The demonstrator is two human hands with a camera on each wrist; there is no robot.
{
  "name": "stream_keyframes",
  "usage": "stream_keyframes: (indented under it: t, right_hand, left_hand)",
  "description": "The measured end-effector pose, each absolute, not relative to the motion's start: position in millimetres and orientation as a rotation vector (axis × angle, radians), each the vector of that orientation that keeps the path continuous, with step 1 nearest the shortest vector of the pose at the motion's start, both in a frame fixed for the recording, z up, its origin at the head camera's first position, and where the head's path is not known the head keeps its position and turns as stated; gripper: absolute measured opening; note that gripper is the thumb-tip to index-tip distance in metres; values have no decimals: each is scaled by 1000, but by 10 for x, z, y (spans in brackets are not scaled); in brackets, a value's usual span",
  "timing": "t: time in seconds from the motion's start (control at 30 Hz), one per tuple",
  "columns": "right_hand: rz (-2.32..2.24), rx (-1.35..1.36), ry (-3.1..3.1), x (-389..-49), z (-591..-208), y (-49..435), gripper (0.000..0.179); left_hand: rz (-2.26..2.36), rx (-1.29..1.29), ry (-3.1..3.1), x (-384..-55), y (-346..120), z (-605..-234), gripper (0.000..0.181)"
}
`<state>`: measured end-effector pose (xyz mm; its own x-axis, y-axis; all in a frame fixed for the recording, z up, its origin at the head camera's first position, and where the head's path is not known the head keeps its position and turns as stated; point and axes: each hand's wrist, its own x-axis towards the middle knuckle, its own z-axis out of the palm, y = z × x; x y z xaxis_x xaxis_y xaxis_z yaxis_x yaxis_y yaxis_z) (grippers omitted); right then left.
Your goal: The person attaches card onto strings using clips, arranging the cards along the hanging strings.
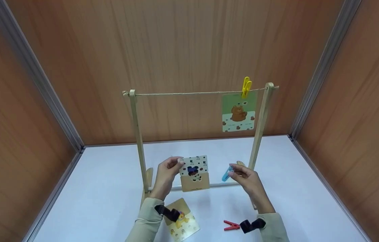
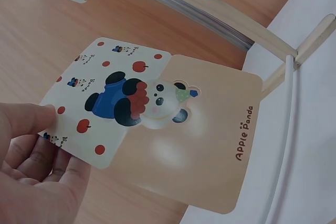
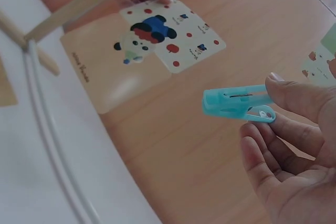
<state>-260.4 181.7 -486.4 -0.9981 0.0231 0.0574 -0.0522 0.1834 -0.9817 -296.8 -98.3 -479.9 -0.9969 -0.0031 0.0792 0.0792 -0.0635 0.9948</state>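
My left hand [image 1: 167, 174] pinches a panda card [image 1: 194, 173] by its upper left edge, holding it up in front of the wooden frame. In the left wrist view the card [image 2: 173, 124] shows a panda in blue and the words "Apple Panda", with the thumb on its front. My right hand [image 1: 245, 178] holds a light blue clothespin [image 3: 239, 100] between thumb and fingers, to the right of the card and apart from it. The clothespin's handles lie in the fingers and its nose points away from the hand.
A string [image 1: 182, 93] runs between two wooden posts [image 1: 260, 127]. From its right end a bear card [image 1: 238, 116] hangs by a yellow clothespin [image 1: 246, 88]. On the white table [image 1: 102, 201] lie another card [image 1: 186, 230], partly behind the left forearm, and a red clothespin [image 1: 231, 225].
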Motion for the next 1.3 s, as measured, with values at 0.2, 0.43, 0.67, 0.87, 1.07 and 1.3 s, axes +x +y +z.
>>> stream_keyframes:
  t: [0.2, 0.43, 0.67, 0.87, 1.07, 1.3]
  right_hand:
    - [1972, 105, -2345, -2614, -4718, 1792, 41]
    - [1945, 152, -2355, -2657, -4561, 1772, 44]
    - [1961, 168, -2338, -2705, -4365, 1756, 45]
    - [1950, 178, -2337, -2740, -4181, 1722, 43]
    - [1928, 222, -2320, -2796, -4029, 1710, 43]
    - [1883, 285, -2304, -2847, -3829, 1706, 46]
  left_hand:
    - [-2238, -109, -2099, -2986, -946, -4694, 32]
    - [-2233, -118, -2094, -3030, -918, -4584, 30]
    - [-2251, -144, -2075, -3069, -893, -4468, 30]
    - [-2213, -146, -2075, -3076, -876, -4306, 26]
    - [-2178, -131, -2057, -3133, -866, -4255, 23]
    - [-2192, -139, -2024, -3176, -816, -4107, 23]
